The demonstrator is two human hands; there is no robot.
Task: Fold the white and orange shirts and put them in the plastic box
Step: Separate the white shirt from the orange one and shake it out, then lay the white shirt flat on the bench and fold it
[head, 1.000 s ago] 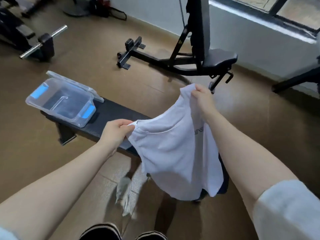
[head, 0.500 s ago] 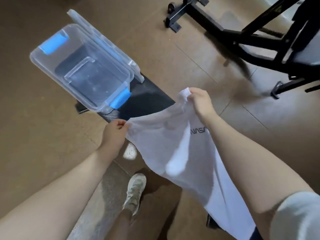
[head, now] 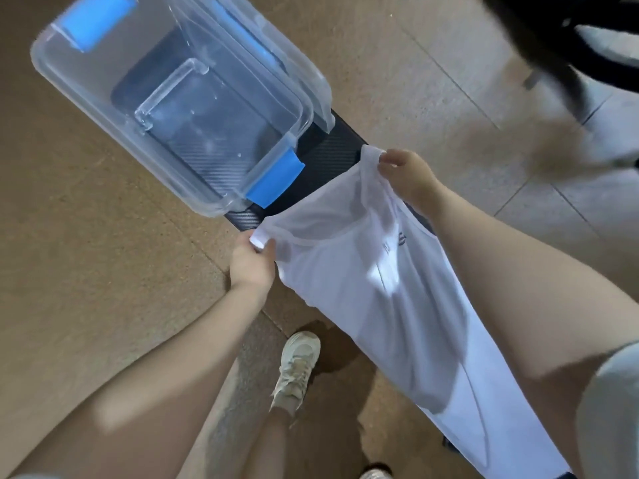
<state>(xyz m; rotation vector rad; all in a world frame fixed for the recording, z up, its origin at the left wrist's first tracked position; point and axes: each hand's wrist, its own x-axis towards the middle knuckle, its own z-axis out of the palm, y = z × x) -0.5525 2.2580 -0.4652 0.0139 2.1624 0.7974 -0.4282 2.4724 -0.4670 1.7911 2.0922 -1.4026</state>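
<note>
Brown speckled floor (head: 86,271); black bench (head: 328,153); blurred dark gym frame (head: 553,46) upper right.

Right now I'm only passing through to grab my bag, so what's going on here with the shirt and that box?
A person is holding a white shirt stretched between both hands, the left hand and right hand each gripping a top corner, over a black bench. The shirt is not yet folded and hangs down toward the floor. A clear plastic box with blue latches sits open on the bench, nothing in it. No orange shirt is in view.
</note>
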